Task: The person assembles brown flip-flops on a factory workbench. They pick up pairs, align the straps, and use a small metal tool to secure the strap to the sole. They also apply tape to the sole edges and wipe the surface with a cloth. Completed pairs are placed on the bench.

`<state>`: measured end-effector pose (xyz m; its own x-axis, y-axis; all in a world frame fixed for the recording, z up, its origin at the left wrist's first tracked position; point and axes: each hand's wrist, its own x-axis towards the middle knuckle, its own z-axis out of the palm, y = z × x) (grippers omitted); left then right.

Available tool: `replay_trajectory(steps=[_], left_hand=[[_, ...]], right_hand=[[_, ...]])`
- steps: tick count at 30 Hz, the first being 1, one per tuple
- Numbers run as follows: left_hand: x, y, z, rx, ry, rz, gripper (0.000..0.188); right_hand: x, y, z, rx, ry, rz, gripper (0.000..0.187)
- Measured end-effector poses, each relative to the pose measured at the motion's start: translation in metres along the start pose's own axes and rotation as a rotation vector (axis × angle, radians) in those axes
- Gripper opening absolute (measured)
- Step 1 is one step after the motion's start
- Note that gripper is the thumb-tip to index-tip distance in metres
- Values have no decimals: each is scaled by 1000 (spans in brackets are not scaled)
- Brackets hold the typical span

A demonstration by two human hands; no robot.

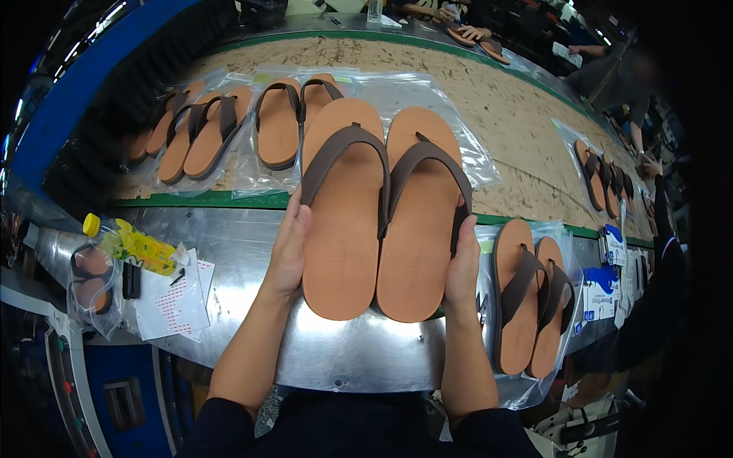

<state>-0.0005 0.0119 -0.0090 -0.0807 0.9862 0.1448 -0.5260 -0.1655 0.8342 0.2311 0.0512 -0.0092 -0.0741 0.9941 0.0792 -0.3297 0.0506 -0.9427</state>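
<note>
Held up side by side in front of me is a pair of tan flip-flops with dark brown straps, footbeds facing me. My left hand (289, 248) grips the outer edge of the left flip-flop (340, 259). The outer edge of the right flip-flop (412, 267) is in my right hand (462, 263). Most of my fingers are hidden behind the soles; the thumbs show at the sides. Just right of my right hand, another pair of flip-flops (518, 336) lies on a clear plastic bag (527, 393) at the metal table's edge.
Beyond the metal table (229, 229) runs a brown, worn conveyor belt (504, 114) with more flip-flops (206, 145) on plastic bags. Papers (175, 301) and a yellow-labelled bottle (137, 244) lie at left, blue-and-white packets (601, 294) at right. Other people's hands (473, 33) work across the belt.
</note>
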Motion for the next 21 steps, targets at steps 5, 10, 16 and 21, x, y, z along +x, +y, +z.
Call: replay_trajectory(steps=[5,10,16,21], left_hand=[[6,-6,-12,101,63,40,65],[-1,10,3,253,40,107,71],[-4,16,12,232,70,126,75],[-7,13,7,329,67,169,77]], right_hand=[[4,2,5,141,-5,19,64],[2,3,10,27,23,-14,67],[3,5,8,95,29,-94,63],[3,4,9,185,-31,-114,63]])
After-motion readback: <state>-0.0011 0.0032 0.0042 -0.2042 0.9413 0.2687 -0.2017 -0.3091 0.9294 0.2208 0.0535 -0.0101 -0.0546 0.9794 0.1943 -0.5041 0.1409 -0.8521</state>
